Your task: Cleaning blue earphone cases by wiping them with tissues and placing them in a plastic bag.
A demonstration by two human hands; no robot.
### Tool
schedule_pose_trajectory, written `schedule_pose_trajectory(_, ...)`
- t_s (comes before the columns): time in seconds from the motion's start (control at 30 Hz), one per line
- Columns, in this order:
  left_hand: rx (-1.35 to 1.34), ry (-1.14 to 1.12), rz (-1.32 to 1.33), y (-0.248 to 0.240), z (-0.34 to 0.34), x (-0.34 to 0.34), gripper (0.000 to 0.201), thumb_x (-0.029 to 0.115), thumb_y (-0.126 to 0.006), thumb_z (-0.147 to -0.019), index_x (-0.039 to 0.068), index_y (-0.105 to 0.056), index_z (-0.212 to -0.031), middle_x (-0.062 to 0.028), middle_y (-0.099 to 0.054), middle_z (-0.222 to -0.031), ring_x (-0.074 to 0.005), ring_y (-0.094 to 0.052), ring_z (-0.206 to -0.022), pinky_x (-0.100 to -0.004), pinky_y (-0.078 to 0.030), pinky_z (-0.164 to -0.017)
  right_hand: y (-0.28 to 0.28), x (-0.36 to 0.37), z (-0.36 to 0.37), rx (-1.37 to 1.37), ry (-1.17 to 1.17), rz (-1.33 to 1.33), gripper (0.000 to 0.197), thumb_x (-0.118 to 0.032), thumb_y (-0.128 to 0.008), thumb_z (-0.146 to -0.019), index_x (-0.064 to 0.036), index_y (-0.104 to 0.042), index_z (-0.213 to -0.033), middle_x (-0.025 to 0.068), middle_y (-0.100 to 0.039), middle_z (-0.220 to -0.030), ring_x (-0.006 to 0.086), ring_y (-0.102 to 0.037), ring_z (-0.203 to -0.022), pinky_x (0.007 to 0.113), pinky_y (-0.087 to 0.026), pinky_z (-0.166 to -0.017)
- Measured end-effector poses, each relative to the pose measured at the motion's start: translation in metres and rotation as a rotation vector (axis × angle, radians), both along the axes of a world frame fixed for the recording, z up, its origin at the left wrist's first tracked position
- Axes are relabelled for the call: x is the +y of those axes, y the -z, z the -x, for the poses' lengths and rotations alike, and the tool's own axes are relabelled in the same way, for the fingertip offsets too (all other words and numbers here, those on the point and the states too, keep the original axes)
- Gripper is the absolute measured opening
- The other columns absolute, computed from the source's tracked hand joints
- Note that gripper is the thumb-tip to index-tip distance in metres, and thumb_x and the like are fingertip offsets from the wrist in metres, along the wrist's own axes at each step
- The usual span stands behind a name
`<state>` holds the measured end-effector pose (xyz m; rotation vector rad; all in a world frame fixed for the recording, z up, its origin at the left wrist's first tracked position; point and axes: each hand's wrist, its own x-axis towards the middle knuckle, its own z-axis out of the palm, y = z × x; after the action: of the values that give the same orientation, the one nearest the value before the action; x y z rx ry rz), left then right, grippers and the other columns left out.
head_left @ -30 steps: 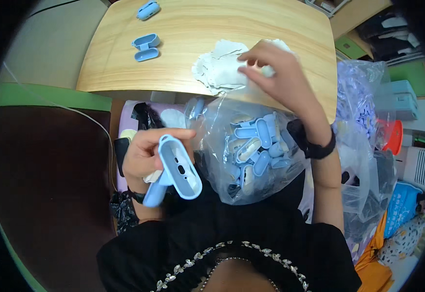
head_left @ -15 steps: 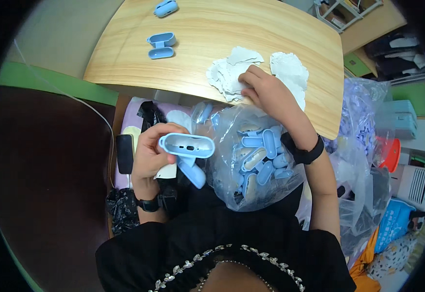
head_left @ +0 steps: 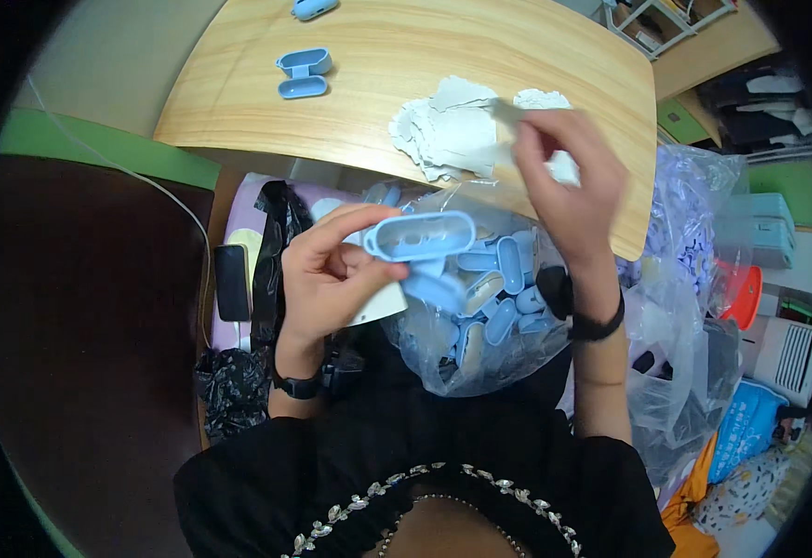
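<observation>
My left hand (head_left: 332, 279) grips a light blue earphone case cover (head_left: 422, 238) by one end, its hollow body facing up and its lid hanging below. A white flat piece (head_left: 383, 305) shows under that hand. Over the table's near edge, my right hand (head_left: 573, 181) is pinched on a thin pale piece (head_left: 505, 113), blurred by motion. Beside it lies a stack of ragged white sheets (head_left: 452, 130). Below the hands, a clear plastic bag (head_left: 425, 358) holds several similar blue covers (head_left: 510, 265).
Two more blue covers, one opened (head_left: 304, 74) and one (head_left: 314, 8) at the far edge, lie on the wooden table (head_left: 378, 56). A black phone (head_left: 232, 284) rests at the left. On the right are a bag of purple items (head_left: 680, 223) and a red container (head_left: 745, 296).
My right hand has risen from the white stack and moved right with a thin piece. My left hand has carried the cover up and to the right, towards the bag.
</observation>
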<state>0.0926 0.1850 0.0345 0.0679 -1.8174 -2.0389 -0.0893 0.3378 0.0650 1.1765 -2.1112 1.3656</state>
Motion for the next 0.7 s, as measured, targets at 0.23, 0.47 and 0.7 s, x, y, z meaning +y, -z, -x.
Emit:
schedule_pose_trajectory(0.23,0.16,-0.179,0.271,-0.004,0.019,0.026,0.039,-0.009,-0.067,-0.071,-0.006,-0.06,-0.109,-0.0186,-0.062,-0.109,-0.0107,-0.063,-0.078,-0.0154,-0.047,-0.054,-0.019,0.035,-0.091,0.501,0.005,-0.309,0.022,-0.007,-0.062,-0.072,-0.0027,-0.067,-0.093,0.0088,-0.063,-0.09,0.0214,-0.061,-0.083,0.039,-0.047,-0.082)
schedule_pose_trajectory(0.47,0.214,-0.215,0.387,0.003,0.029,0.037,0.034,-0.007,-0.066,-0.073,-0.003,-0.063,-0.108,-0.0187,-0.066,-0.105,-0.0094,-0.064,-0.076,-0.0156,-0.046,-0.051,-0.008,0.041,-0.091,0.408,-0.002,-0.326,0.023,-0.004,-0.06,-0.075,-0.0012,-0.066,-0.097,0.0087,-0.062,-0.098,0.0225,-0.06,-0.094,0.046,-0.04,-0.096)
schedule_pose_trajectory(0.7,0.277,-0.228,0.395,0.006,0.036,0.048,0.031,-0.007,-0.065,-0.075,-0.002,-0.064,-0.106,-0.0184,-0.067,-0.102,-0.0099,-0.064,-0.076,-0.0154,-0.045,-0.05,-0.004,0.045,-0.093,0.354,0.022,-0.324,0.028,-0.001,-0.057,-0.071,0.001,-0.065,-0.098,0.0103,-0.061,-0.097,0.024,-0.06,-0.094,0.056,-0.033,-0.102)
